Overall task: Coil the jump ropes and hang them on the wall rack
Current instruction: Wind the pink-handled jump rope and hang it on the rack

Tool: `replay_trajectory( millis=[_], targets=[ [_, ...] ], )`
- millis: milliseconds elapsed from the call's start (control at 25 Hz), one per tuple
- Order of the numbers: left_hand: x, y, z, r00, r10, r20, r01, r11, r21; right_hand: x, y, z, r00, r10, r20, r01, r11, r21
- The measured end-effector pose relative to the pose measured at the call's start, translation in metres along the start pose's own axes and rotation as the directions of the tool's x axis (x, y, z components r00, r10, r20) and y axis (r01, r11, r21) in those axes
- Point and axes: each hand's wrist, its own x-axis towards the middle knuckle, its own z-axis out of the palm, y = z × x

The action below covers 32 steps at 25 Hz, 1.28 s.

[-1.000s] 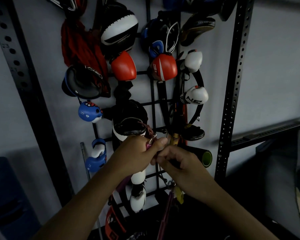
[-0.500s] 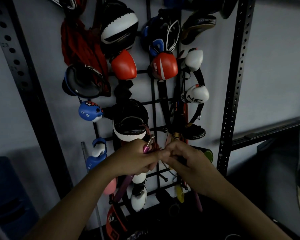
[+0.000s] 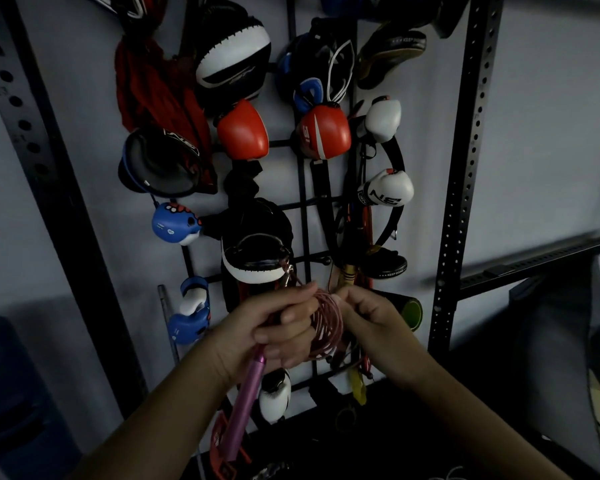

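Pink jump rope [image 3: 326,327] is coiled between both hands, left hand [image 3: 274,327] clenched round coil and downward-hanging handle [image 3: 246,400], right hand [image 3: 371,317] fingers pinching the loops, with the wall rack [image 3: 305,233] peg just above.

Pretty dim in here, everything's underexposed with a bluish-grey cast, and the bottom of the view, below the wall rack [image 3: 305,209], just sinks into near black. The white and red boxing gloves [image 3: 383,120] catch what soft light there is, with no hard glare, while a broad shadow lies across the wall's lower left. The wide lens bends the black uprights [image 3: 459,188] outward, and the right edge looks smeared and soft.
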Motion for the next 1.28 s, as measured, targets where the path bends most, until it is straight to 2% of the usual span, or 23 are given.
replay_trajectory(
  millis=[120,280,360,480,560,680,760,840,960,1080,1200,1280],
  targets=[
    [0.007,-0.008,0.000,0.987,0.157,-0.019,-0.158,0.983,-0.090,-0.008,0.001,0.018,0.994,0.092,0.051,-0.101,0.973,0.206],
    [0.014,-0.013,-0.002,0.945,0.319,-0.072,-0.327,0.922,-0.205,-0.017,-0.003,0.039,0.974,0.223,0.045,-0.226,0.926,0.301],
    [0.016,-0.011,0.003,0.932,0.352,-0.093,-0.363,0.912,-0.189,-0.012,-0.008,0.046,0.957,0.286,0.047,-0.282,0.882,0.377],
    [0.017,-0.007,0.007,0.894,0.359,-0.267,-0.381,0.924,-0.032,-0.008,-0.013,0.050,0.906,0.420,0.054,-0.399,0.806,0.437],
    [0.014,-0.005,0.007,0.888,0.340,-0.308,-0.359,0.933,-0.004,-0.013,-0.012,0.051,0.939,0.343,0.033,-0.323,0.843,0.431],
    [0.011,-0.004,0.009,0.903,0.284,-0.322,-0.303,0.953,-0.010,-0.025,-0.019,0.048,0.978,0.208,0.001,-0.198,0.931,0.308],
    [0.011,-0.004,0.012,0.884,0.265,-0.386,-0.281,0.960,0.017,-0.024,-0.020,0.047,0.985,0.171,-0.034,-0.158,0.958,0.241],
    [0.013,-0.003,0.017,0.846,0.262,-0.465,-0.256,0.964,0.078,-0.022,-0.019,0.048,0.986,0.136,-0.100,-0.122,0.983,0.134],
    [0.017,-0.003,0.025,0.782,0.268,-0.563,-0.185,0.962,0.200,-0.020,-0.009,0.051,0.982,0.107,-0.154,-0.094,0.992,0.089],
    [0.020,-0.007,0.029,0.681,0.357,-0.640,-0.122,0.916,0.381,-0.015,0.004,0.049,0.980,0.083,-0.182,-0.079,0.996,0.031],
    [0.024,-0.011,0.032,0.600,0.425,-0.677,-0.081,0.875,0.478,-0.014,0.007,0.048,0.980,0.077,-0.182,-0.078,0.997,0.002],
    [0.028,-0.013,0.032,0.587,0.468,-0.660,-0.069,0.842,0.536,-0.014,0.003,0.047,0.980,0.070,-0.186,-0.072,0.997,0.000]
  ],
)
